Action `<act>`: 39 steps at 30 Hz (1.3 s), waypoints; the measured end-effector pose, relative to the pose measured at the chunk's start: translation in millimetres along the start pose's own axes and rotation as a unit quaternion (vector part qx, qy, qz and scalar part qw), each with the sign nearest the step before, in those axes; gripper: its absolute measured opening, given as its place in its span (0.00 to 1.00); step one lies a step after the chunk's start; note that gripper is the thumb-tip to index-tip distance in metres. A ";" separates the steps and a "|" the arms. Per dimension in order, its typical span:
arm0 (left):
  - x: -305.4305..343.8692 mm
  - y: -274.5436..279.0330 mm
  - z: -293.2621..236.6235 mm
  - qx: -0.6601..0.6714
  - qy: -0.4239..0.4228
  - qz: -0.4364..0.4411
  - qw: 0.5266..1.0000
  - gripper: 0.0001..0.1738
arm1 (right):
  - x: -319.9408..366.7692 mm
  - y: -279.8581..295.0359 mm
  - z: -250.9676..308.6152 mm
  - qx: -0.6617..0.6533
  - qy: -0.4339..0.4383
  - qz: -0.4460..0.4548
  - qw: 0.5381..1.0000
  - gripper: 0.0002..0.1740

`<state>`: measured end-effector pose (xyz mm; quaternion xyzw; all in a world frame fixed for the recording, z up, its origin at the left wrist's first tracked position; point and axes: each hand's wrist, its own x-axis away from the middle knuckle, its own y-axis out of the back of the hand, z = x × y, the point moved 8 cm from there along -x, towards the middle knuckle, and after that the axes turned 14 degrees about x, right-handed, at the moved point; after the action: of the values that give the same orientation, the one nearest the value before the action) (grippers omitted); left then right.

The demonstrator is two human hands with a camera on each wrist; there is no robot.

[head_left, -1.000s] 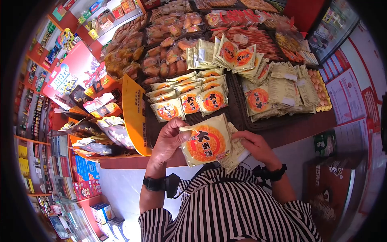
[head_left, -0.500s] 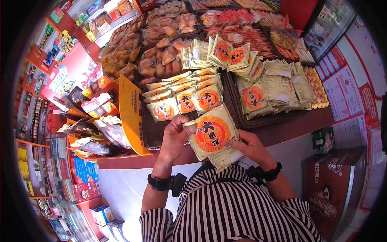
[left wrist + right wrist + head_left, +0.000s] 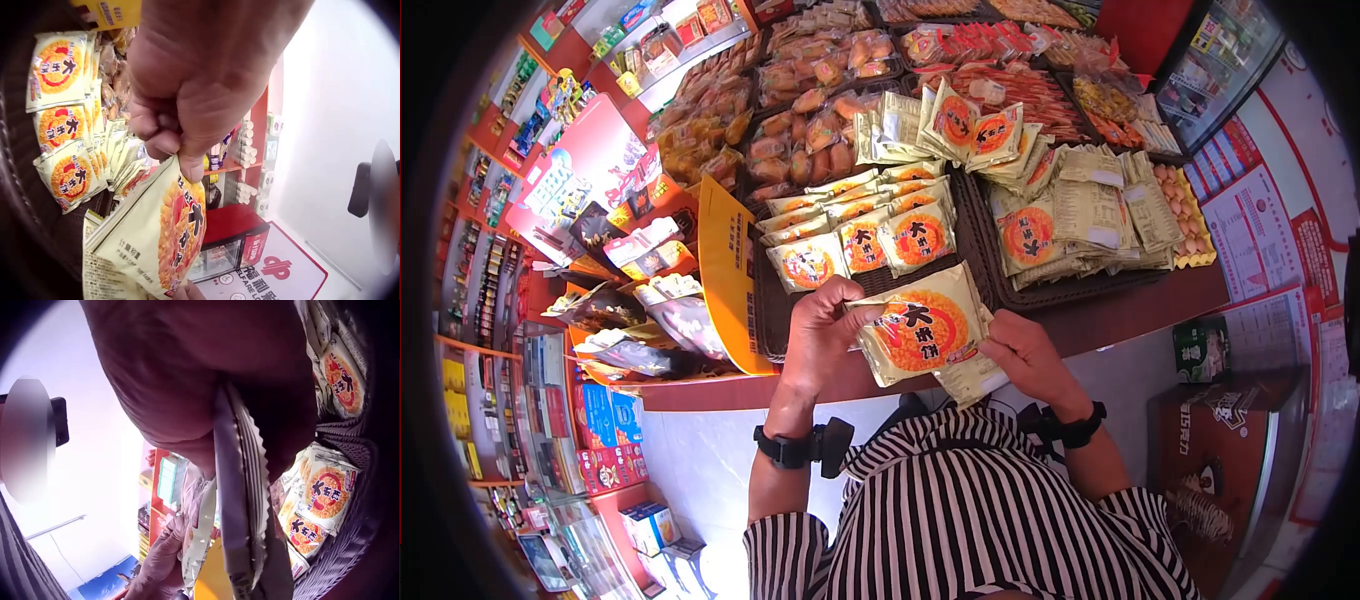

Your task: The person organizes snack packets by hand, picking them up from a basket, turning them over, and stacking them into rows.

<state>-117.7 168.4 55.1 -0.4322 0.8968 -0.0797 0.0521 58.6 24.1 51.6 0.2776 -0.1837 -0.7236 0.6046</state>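
Observation:
My left hand (image 3: 820,325) pinches the upper left corner of a cream rice cracker packet (image 3: 925,325) with a round orange cracker printed on it. Thumb and fingertips meet on that corner in the left wrist view. Behind and below it, a second packet (image 3: 972,378) shows its printed back. My right hand (image 3: 1025,350) grips this one at the right, its thumb by the front packet's edge. Seen from the right wrist, a crimped packet edge (image 3: 250,481) sticks out of the right hand. Both packets are held before the striped shirt, at the counter's front edge.
Just beyond the hands, a dark woven basket (image 3: 775,325) holds rows of similar packets (image 3: 865,245). A second basket (image 3: 1060,295) to the right carries a heaped pile (image 3: 1090,205), with eggs (image 3: 1185,220) beside it. An orange display box (image 3: 725,275) stands left.
The right hand has shifted from the rear packet's upper edge to the right side of the pair. The front packet moved right, then tipped flatter. The left hand has kept its corner pinch.

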 end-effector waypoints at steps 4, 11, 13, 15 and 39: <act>-0.1 1.1 -7.0 -0.102 -0.009 0.012 0.995 0.08 | 2.9 1.5 -1.1 0.044 -0.012 -0.019 0.999 0.11; 0.0 -14.7 -22.3 -0.213 -0.052 0.109 0.970 0.09 | 5.9 3.9 -2.1 0.103 -0.004 -0.030 0.994 0.09; -0.7 -32.5 -29.1 -0.231 -0.072 0.139 0.960 0.12 | 4.5 1.7 -1.5 0.100 -0.003 -0.021 0.995 0.08; -2.9 -43.3 -24.5 -0.257 -0.076 0.167 0.949 0.13 | 3.4 -2.3 2.1 0.093 0.001 -0.013 0.996 0.08; -87.0 9.2 12.0 -0.484 -0.140 0.115 0.856 0.17 | 9.9 -5.1 -19.3 0.052 -0.047 -0.025 0.997 0.04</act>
<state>-68.9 241.1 43.8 -0.3033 0.8486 0.4324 -0.0304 65.6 16.8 31.8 0.2788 -0.2421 -0.7403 0.5619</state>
